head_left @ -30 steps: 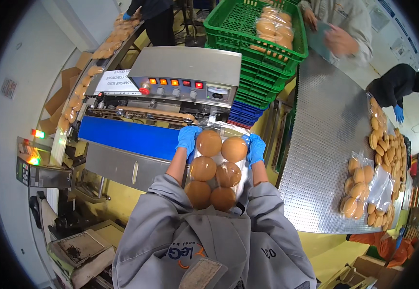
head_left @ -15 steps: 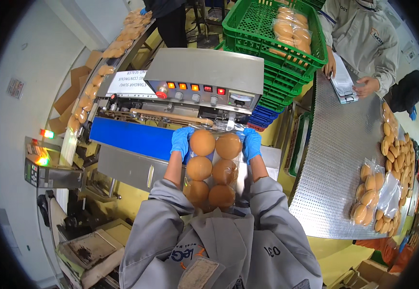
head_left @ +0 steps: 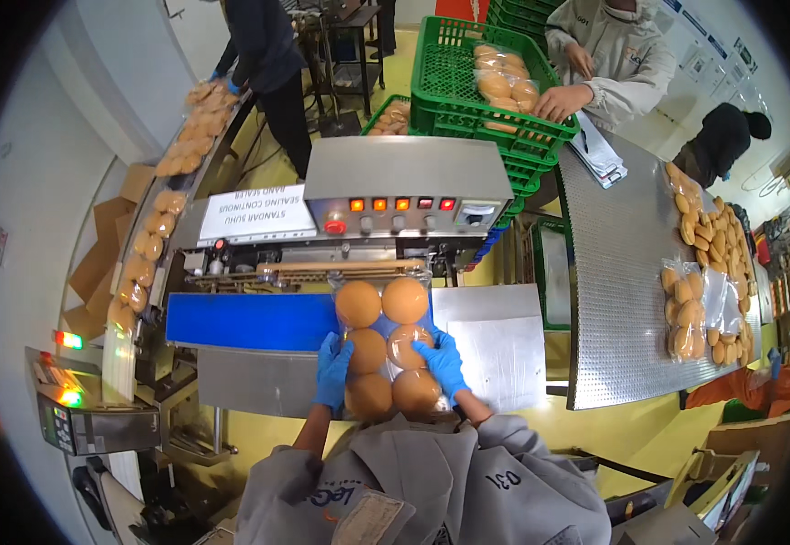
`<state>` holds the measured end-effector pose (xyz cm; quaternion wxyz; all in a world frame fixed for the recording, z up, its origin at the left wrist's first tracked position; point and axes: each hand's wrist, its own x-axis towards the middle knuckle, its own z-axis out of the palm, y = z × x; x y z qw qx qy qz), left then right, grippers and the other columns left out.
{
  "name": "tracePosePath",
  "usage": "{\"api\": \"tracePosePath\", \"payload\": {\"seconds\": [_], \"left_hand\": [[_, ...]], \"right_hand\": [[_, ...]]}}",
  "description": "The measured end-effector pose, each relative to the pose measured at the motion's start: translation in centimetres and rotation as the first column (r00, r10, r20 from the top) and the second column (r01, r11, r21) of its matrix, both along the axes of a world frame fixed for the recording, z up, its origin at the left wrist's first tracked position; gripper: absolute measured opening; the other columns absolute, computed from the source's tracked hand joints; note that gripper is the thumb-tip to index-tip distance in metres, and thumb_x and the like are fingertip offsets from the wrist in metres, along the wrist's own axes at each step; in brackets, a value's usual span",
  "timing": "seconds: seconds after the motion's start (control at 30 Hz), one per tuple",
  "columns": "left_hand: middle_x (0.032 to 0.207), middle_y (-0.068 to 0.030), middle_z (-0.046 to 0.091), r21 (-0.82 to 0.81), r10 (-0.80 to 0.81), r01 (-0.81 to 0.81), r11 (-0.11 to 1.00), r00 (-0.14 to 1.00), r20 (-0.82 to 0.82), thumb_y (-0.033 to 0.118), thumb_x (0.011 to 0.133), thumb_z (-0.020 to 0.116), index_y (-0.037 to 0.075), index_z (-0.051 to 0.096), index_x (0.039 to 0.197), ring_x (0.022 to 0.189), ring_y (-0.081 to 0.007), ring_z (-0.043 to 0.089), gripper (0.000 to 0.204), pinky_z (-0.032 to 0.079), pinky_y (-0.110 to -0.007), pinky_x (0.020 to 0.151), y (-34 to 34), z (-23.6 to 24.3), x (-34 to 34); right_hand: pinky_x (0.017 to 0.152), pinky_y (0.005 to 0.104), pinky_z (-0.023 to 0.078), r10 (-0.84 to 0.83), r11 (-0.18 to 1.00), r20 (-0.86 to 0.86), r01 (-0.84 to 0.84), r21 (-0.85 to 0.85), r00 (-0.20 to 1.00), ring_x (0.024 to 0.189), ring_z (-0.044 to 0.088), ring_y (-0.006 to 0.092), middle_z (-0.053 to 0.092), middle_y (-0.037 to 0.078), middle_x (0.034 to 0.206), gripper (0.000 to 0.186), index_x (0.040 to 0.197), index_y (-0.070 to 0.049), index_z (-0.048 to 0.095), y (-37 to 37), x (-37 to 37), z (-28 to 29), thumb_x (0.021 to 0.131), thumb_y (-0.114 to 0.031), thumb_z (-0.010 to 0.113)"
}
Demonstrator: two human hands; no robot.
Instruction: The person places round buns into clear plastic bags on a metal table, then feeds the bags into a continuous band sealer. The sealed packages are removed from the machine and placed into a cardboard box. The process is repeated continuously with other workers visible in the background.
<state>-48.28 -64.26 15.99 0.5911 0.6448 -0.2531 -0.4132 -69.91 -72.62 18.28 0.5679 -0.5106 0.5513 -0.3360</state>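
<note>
A clear plastic bag of round brown buns (head_left: 365,351) lies in front of me, its buns in two rows. Its far end reaches the front of a metal band sealer (head_left: 404,173), and its near end is close to my jacket. My left hand (head_left: 332,371), in a blue glove, grips the bag's left side. On the opposite side, my gloved right hand (head_left: 443,361) holds the bag with its fingers against a bun. Part of the bag rests over the blue conveyor belt (head_left: 249,320) of the sealer.
Green crates (head_left: 445,68) stand stacked behind the sealer, with bagged buns on top. To the right is a textured metal table (head_left: 613,300) with bagged and loose buns. A co-worker (head_left: 608,54) stands by a clipboard (head_left: 597,154). Bagged buns line a conveyor (head_left: 145,245) at left.
Both my hands have moved from the bag's far corners back along its sides toward me. The co-worker's hand has gone from the clipboard to the green crate. My view has shifted.
</note>
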Motion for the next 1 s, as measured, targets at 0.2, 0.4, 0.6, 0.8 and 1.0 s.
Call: {"api": "tracePosePath", "payload": {"seconds": [0.2,0.4,0.6,0.8,1.0], "left_hand": [[0.129,-0.0119,0.047,0.08,-0.27,0.288,0.954,0.946,-0.182,0.031,0.091,0.058,-0.004,0.033,0.136,0.118,-0.019,0.045,0.062,0.038,-0.031,0.099,3.0,3.8,5.0],[0.12,-0.0124,0.054,0.127,-0.168,0.215,0.968,0.938,-0.304,0.033,0.091,0.057,-0.002,0.044,0.127,0.108,-0.0187,0.055,0.052,0.048,-0.031,0.089,4.3,2.4,8.9],[0.115,-0.0138,0.057,0.125,-0.077,0.128,0.984,0.935,-0.346,0.03,0.09,0.059,0.0,0.043,0.125,0.101,-0.0221,0.06,0.049,0.053,-0.035,0.083,5.7,1.8,12.7],[0.115,-0.0149,0.057,0.134,-0.032,0.089,0.987,0.925,-0.38,0.03,0.089,0.06,0.001,0.043,0.124,0.101,-0.0232,0.06,0.048,0.054,-0.036,0.082,7.1,1.3,16.9],[0.113,-0.0124,0.058,0.161,-0.022,0.09,0.983,0.924,-0.382,0.031,0.089,0.06,0.001,0.046,0.122,0.099,-0.0217,0.061,0.046,0.054,-0.036,0.081,8.4,1.5,21.3]], "right_hand": [[0.071,0.0306,0.053,-0.114,0.951,0.319,0.011,0.308,0.941,0.085,0.06,0.0153,0.063,0.008,0.1,0.049,0.118,-0.003,0.053,4.6,4.9,-3.8,0.077,-0.018,0.076],[0.079,0.0286,0.051,-0.059,0.911,0.397,-0.114,0.397,0.916,0.094,0.061,0.0169,0.062,0.009,0.107,0.047,0.123,-0.002,0.05,5.4,9.1,-3.2,0.081,-0.011,0.069],[0.075,0.0342,0.055,-0.076,0.882,0.5,-0.176,0.437,0.863,0.087,0.064,0.0203,0.064,0.01,0.103,0.041,0.116,-0.005,0.055,6.3,13.0,-3.4,0.079,-0.01,0.072],[0.074,0.0319,0.054,-0.064,0.863,0.436,-0.169,0.476,0.898,0.087,0.064,0.0192,0.064,0.01,0.103,0.042,0.119,-0.005,0.054,7.6,17.4,-2.8,0.081,-0.011,0.071],[0.078,0.0318,0.052,0.028,0.882,0.445,-0.231,0.41,0.895,0.095,0.061,0.0192,0.061,0.01,0.111,0.047,0.125,-0.003,0.049,8.6,21.7,-3.7,0.082,-0.011,0.067]]}}
